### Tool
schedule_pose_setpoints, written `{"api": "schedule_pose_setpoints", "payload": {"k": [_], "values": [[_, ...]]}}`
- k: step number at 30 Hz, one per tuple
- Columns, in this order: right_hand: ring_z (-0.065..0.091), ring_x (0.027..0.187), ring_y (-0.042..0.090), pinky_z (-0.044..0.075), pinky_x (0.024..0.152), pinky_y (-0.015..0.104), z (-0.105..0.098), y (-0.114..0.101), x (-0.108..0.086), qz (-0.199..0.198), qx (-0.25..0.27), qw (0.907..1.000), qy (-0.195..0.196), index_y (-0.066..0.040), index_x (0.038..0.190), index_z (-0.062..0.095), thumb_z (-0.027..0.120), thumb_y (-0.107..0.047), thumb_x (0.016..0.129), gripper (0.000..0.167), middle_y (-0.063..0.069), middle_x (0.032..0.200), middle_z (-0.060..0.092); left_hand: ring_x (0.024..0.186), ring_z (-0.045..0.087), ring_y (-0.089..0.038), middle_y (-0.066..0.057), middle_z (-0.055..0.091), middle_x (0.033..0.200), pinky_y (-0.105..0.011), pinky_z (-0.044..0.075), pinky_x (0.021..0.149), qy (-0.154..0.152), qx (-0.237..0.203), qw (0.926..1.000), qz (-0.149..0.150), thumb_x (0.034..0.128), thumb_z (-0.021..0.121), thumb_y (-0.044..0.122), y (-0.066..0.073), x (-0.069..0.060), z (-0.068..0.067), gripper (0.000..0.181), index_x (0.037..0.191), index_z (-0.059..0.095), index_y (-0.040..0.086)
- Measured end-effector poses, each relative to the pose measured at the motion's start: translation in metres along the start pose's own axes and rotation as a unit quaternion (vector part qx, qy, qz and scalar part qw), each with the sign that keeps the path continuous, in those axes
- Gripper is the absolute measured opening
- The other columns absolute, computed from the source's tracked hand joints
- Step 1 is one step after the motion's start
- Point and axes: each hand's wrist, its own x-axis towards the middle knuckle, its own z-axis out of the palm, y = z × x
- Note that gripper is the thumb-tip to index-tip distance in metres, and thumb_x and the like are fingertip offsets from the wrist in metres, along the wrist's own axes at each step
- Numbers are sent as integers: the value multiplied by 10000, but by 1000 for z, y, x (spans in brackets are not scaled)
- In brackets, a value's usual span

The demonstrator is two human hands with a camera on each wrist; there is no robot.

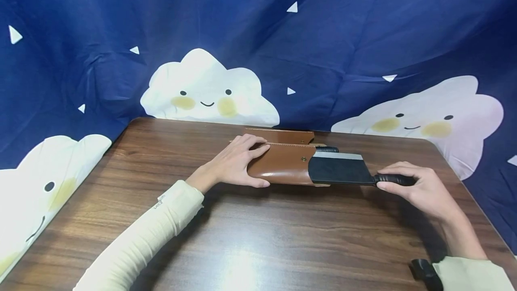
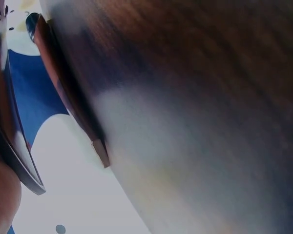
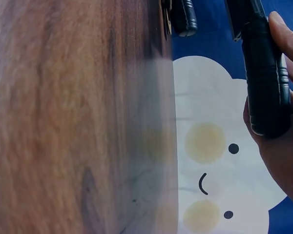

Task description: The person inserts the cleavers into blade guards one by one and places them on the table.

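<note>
My left hand point(image 1: 238, 160) grips the closed end of a brown leather sheath point(image 1: 282, 165), thumb along the near edge and fingers over the far edge. A cleaver point(image 1: 341, 169) with a black blade and a pale cutting edge sits partly inside the sheath's open end. My right hand point(image 1: 420, 185) holds the cleaver's black ridged handle point(image 1: 393, 179); the right wrist view shows the fingers and thumb around that handle point(image 3: 266, 83). Both sheath and cleaver are held above the table. The blade's front part is hidden in the leather.
Behind them on the wooden table point(image 1: 242, 237) lies a second brown sheath point(image 1: 278, 135), with another black handle point(image 1: 327, 149) showing at its right. A blue curtain point(image 1: 315, 48) printed with smiling clouds hangs beyond the table's back edge.
</note>
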Motion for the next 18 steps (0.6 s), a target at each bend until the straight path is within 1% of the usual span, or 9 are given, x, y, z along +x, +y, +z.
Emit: {"api": "schedule_pose_setpoints", "payload": {"k": [3, 7, 10, 15, 18], "values": [[640, 908, 53, 477, 738, 117, 1, -1, 1, 40, -11, 10000, -33, -48, 1030, 788, 886, -52, 770, 278, 9, 980, 726, 1279, 432, -225, -69, 510, 1397, -401, 373, 982, -17, -5, 10000, -26, 752, 659, 761, 0, 0, 0, 984, 1446, 571, 69], [645, 914, 47, 472, 748, 114, 4, -3, 3, -40, -56, 10000, -47, -64, 1021, 791, 884, -56, 773, 264, 11, 983, 729, 1283, 431, -225, -67, 503, 1405, -402, 374, 981, -59, 6, 10000, -58, 754, 654, 764, 0, 1, 1, 997, 1461, 554, 69], [648, 931, 45, 475, 754, 112, 5, -4, 4, -82, 5, 10000, -23, -67, 1018, 795, 879, -42, 776, 258, 6, 993, 729, 1281, 433, -228, -70, 504, 1405, -402, 375, 976, -47, 20, 10000, -56, 756, 657, 760, -1, 1, 1, 993, 1462, 553, 70], [644, 939, 41, 478, 761, 116, 10, -4, 3, -103, 117, 9999, -36, -39, 1040, 790, 871, -23, 778, 274, 9, 1009, 727, 1274, 436, -229, -74, 512, 1397, -403, 378, 971, 21, 44, 10000, -7, 753, 665, 756, -1, 2, 0, 987, 1454, 562, 69], [645, 925, 41, 472, 759, 114, 13, -5, 4, -104, 63, 9999, -34, -63, 1027, 796, 877, -37, 776, 265, 11, 993, 731, 1271, 438, -231, -78, 512, 1396, -408, 378, 982, 11, 55, 10000, 32, 754, 660, 760, -1, 2, 0, 990, 1452, 564, 65]]}}
